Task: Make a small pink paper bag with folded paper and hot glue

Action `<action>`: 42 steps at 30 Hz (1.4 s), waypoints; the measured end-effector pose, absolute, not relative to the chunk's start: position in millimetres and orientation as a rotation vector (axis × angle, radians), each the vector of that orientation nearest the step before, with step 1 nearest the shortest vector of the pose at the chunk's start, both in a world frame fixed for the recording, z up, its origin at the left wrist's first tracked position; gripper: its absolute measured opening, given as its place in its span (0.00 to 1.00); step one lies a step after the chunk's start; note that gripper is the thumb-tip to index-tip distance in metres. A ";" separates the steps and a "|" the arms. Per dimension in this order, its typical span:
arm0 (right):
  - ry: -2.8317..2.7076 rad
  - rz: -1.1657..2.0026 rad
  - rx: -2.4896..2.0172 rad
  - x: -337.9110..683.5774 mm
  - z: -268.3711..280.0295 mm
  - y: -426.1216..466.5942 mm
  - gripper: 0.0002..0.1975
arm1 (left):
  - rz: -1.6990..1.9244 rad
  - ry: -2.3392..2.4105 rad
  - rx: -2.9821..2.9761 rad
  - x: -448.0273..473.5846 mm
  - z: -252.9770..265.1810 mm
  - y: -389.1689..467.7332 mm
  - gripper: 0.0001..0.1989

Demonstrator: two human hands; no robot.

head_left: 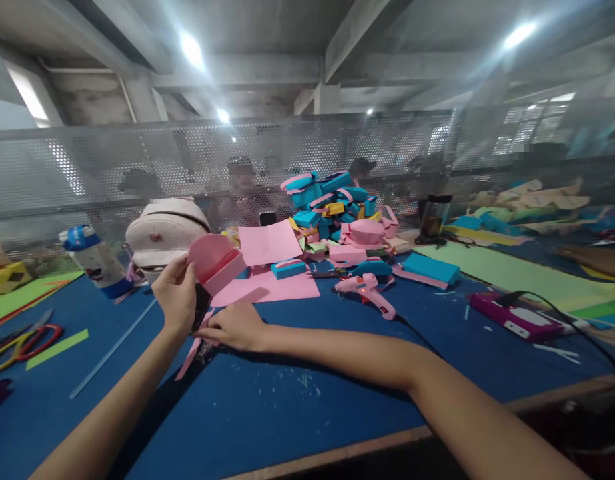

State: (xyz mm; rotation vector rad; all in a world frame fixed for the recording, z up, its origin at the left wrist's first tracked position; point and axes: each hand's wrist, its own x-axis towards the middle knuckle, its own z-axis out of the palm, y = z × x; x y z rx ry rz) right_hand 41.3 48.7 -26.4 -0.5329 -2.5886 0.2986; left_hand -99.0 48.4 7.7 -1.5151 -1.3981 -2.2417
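Observation:
A folded pink paper box (226, 272) with a rounded flap is held up in my left hand (175, 293), thumb and fingers pinching its left side. Lower and to the right, my right hand (240, 325) rests near the blue table top, its fingertips closed on a narrow pink paper strip (188, 360). Part of the strip is hidden under those fingers. Behind both hands lie a flat pink sheet (282, 288) and another pink sheet (269, 243) leaning up. A pink glue gun (366, 293) lies to the right of my right hand.
Blue and pink paper boxes (327, 200) are heaped at the back. A white backpack (167, 233) and a bottle (98, 263) stand at the left, with scissors (25, 347) nearer. A purple power strip (515, 317) and green sheets (517, 270) lie right. A perforated screen (277, 143) stands behind.

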 end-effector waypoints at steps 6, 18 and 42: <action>-2.520 0.299 -0.591 51.3 -25.8 53.4 0.18 | -2.182 -1.430 -1.557 -93.7 4.3 47.0 0.11; -2.242 0.771 -0.420 151.4 -18.4 59.4 0.18 | -2.052 -1.584 -1.690 -82.6 3.9 35.7 0.12; -2.032 1.207 -0.631 222.3 -28.7 65.2 0.12 | -1.238 -2.113 -2.918 12.4 -4.7 19.3 0.13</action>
